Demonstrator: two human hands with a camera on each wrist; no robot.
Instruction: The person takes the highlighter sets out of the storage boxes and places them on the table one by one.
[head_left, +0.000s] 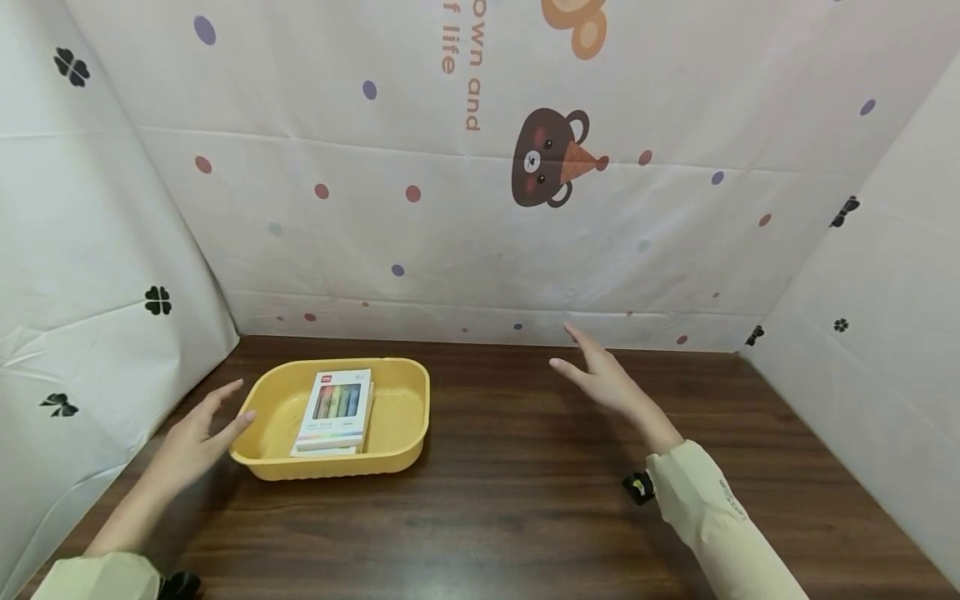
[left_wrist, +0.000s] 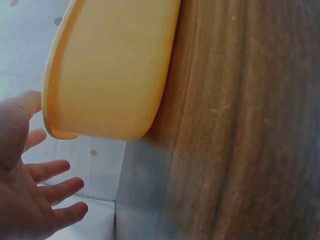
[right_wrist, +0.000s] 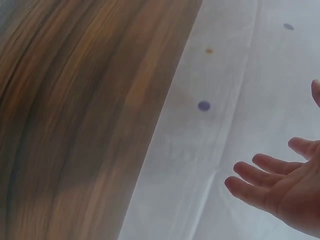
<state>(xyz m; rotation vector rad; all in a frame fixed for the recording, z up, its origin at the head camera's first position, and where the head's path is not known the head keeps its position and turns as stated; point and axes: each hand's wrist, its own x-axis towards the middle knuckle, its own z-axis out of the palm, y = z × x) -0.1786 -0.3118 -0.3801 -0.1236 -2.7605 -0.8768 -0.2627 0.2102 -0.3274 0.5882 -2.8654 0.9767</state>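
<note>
A yellow plastic basin [head_left: 408,454] stands on the left part of the table. Inside it lie two flat white boxes, stacked; the top box [head_left: 333,429] has a window showing several coloured sticks, and the lower one is mostly covered. My left hand [head_left: 193,437] is at the basin's left end, fingers spread and relaxed, thumb by the rim; whether it touches the rim I cannot tell. In the left wrist view the basin's outer wall [left_wrist: 110,75] rises beside the fingers. Over the table's right half hovers my right hand [head_left: 607,383], fingers loosely extended, holding nothing.
The dark wooden table [head_left: 510,517] runs back to a white sheet [head_left: 465,233] printed with dots and a bear. More white sheeting hangs along the left side [head_left: 90,292] and the right side [head_left: 862,350]. Dark devices sit at both wrists.
</note>
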